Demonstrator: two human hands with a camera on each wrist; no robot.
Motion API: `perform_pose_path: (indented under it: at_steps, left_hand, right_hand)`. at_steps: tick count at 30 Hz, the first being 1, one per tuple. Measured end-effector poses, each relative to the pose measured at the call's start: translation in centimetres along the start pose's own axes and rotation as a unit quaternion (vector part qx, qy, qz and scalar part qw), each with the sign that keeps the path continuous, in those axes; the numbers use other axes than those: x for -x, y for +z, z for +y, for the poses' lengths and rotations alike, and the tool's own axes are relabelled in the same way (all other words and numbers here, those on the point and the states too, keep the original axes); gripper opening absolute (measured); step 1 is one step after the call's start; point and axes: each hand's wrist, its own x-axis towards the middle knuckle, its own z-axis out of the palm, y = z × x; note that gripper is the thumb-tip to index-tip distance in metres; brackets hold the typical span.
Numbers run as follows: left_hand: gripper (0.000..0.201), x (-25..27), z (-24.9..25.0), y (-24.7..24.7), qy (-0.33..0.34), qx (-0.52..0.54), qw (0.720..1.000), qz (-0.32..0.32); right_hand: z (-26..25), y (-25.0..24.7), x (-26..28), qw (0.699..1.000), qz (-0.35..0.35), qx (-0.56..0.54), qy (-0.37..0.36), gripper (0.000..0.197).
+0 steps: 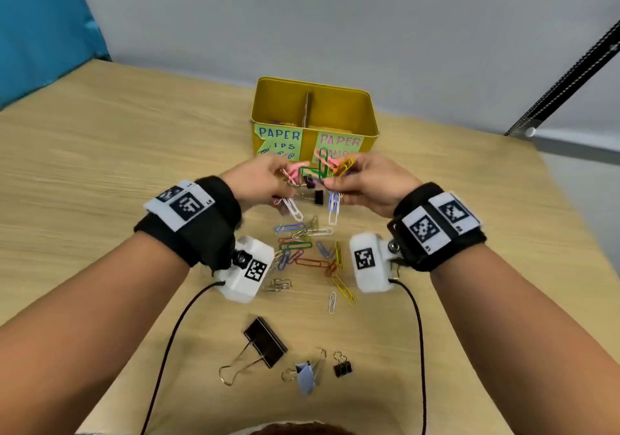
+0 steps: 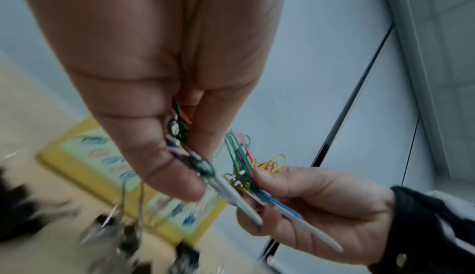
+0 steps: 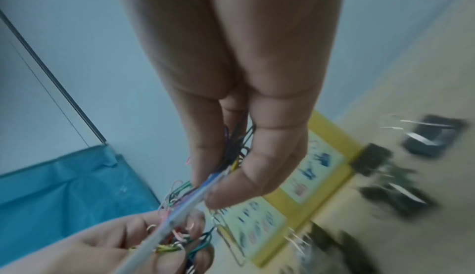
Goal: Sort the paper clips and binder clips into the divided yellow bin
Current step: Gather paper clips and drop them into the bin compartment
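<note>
Tangled colored paper clips (image 1: 313,173) held above table; loose paper clips (image 1: 308,250) and three binder clips (image 1: 265,340) lie before yellow bin (image 1: 367,112).

We see a light wood-grain desk (image 1: 100,166) against a pale grey wall (image 1: 335,25). At ten o'clock hangs a blue sheet (image 1: 40,25); at two o'clock runs a black strip (image 1: 567,79).

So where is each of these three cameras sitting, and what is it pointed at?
Head: worn on the head, looking down at the table, yellow bin, both forearms and hands.
Left wrist: on the left wrist, looking along the left hand at its pinched paper clips; the right hand shows too.
Right wrist: mirrored, along the right hand; the left hand shows below.
All share the clip tangle and bin.
</note>
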Motion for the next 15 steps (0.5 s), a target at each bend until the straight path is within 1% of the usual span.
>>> perform_pose_path:
  at_steps: [2,3,5,7,8,10,11,12,13,15]
  left_hand:
    - [0.026,-0.8,1.8,-1.5,0.024,0.035,0.999,0.016]
    - [0.027,-1.3,2.8,-2.2,0.034,0.045,0.998,0.035]
    - [0.031,-2.6,4.8,-3.7,0.052,0.048,0.994,0.089]
    - [0.034,-4.5,6.2,-5.1,0.056,0.026,0.989,0.137]
    - [0.033,-5.4,6.5,-5.7,0.053,0.002,0.986,0.158]
    - [0.02,-6.8,7.1,-6.3,0.039,-0.061,0.978,0.195]
    - [0.018,-7.4,7.2,-6.4,0.029,-0.099,0.972,0.211]
    - [0.025,-7.8,7.3,-6.6,0.015,-0.145,0.965,0.216]
    - [0.03,-8.0,7.4,-6.6,0.003,-0.198,0.958,0.208]
    - [0.036,-8.2,7.5,-6.6,-0.01,-0.276,0.945,0.174]
  right_hand:
    - [-2.8,0.1,-1.2,0.999,0.001,-0.037,-0.033,0.023]
    - [-4.1,0.2,-1.9,0.998,0.006,-0.045,-0.051,0.023]
    - [-6.6,0.7,-3.6,0.995,0.014,-0.056,-0.079,0.024]
    - [-8.5,1.3,-5.6,0.993,0.025,-0.069,-0.088,0.028]
    - [-9.1,1.8,-6.6,0.993,0.035,-0.072,-0.085,0.029]
    - [-9.9,2.6,-8.7,0.995,0.058,-0.047,-0.072,0.027]
    - [-10.0,2.9,-9.7,0.995,0.069,-0.026,-0.062,0.025]
    - [-10.1,3.2,-10.7,0.996,0.076,0.001,-0.049,0.023]
    - [-10.2,3.4,-11.3,0.996,0.079,0.037,-0.032,0.019]
    - [-10.2,3.6,-12.1,0.993,0.058,0.101,0.009,0.007]
